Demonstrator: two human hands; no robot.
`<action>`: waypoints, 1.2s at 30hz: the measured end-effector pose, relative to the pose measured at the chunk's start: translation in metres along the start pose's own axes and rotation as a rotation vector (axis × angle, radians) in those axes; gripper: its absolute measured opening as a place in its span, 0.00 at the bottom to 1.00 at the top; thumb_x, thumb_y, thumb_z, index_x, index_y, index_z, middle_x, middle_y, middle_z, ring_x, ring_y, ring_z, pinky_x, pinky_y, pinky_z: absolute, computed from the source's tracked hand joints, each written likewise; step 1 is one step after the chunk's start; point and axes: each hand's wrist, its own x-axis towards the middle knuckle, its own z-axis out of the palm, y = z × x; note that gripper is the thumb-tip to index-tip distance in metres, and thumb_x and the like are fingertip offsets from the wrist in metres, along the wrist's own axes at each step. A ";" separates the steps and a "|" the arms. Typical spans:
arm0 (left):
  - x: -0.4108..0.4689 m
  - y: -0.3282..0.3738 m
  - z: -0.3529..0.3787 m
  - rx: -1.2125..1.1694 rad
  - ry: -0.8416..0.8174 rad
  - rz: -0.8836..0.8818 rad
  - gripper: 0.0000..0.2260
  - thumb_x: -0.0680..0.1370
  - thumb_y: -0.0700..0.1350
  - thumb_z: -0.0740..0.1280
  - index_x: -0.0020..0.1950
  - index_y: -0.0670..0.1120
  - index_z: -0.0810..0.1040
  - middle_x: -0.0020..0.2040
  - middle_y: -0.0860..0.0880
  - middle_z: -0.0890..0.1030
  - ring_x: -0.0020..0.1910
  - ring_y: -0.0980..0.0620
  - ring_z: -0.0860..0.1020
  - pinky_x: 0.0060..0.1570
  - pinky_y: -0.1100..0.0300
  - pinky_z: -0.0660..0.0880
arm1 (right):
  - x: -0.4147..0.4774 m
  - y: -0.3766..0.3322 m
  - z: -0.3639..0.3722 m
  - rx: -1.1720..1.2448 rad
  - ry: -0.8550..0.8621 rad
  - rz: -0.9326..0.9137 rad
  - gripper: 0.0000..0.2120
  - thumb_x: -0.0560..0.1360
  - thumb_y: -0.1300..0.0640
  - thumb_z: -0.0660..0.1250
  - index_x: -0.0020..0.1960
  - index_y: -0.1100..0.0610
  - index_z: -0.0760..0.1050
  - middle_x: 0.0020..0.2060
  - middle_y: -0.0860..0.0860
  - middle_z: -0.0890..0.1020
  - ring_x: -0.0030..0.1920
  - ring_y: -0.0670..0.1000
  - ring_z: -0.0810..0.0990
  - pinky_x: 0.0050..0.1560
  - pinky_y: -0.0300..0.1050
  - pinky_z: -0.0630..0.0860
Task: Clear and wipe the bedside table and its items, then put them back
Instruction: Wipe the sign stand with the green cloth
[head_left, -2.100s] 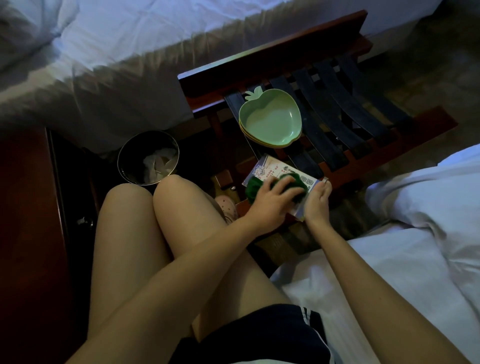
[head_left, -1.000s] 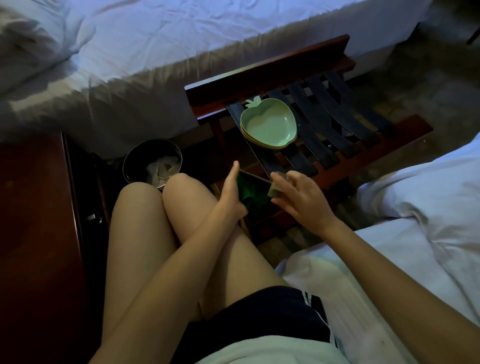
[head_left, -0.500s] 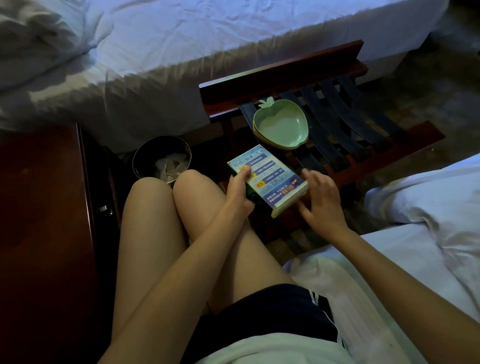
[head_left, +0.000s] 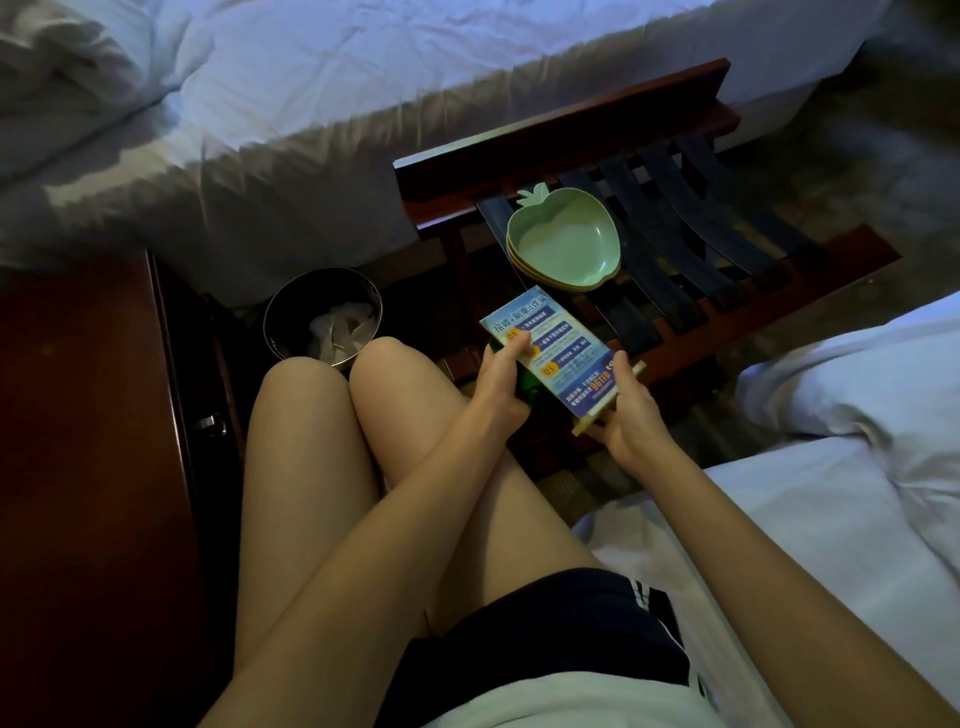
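Dim rm, bluish light from top, deep shadow left, wide-angle edge warp.

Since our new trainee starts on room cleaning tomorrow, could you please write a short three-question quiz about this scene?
1. Multiple choice: the waste bin holds A) crumpled white paper, B) bottles, C) shoes.
2. True or false: the stacked apple-shaped dishes lie in the waste bin.
3. Which hands hold the printed card?

Key
1. A.
2. False; they sit on the luggage rack.
3. Both: the left hand and the right hand.
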 end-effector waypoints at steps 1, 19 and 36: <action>-0.003 -0.001 0.001 0.011 -0.021 0.006 0.18 0.77 0.43 0.67 0.66 0.45 0.70 0.55 0.42 0.80 0.48 0.44 0.81 0.42 0.48 0.79 | 0.003 0.001 0.000 -0.010 0.053 -0.009 0.24 0.80 0.43 0.53 0.68 0.60 0.65 0.55 0.57 0.80 0.44 0.51 0.81 0.36 0.44 0.76; 0.021 0.006 0.031 -0.332 0.017 0.191 0.24 0.78 0.61 0.59 0.62 0.45 0.77 0.55 0.44 0.80 0.55 0.46 0.78 0.54 0.53 0.76 | 0.023 0.004 -0.022 -0.370 0.270 -0.203 0.23 0.83 0.48 0.47 0.75 0.55 0.49 0.51 0.56 0.73 0.38 0.46 0.75 0.34 0.39 0.69; 0.025 -0.042 0.017 1.800 -0.209 1.043 0.20 0.78 0.56 0.56 0.66 0.48 0.72 0.69 0.43 0.67 0.64 0.38 0.64 0.62 0.44 0.65 | 0.036 0.011 -0.019 -0.317 0.316 -0.234 0.20 0.82 0.49 0.48 0.72 0.55 0.56 0.59 0.60 0.73 0.55 0.58 0.76 0.54 0.56 0.75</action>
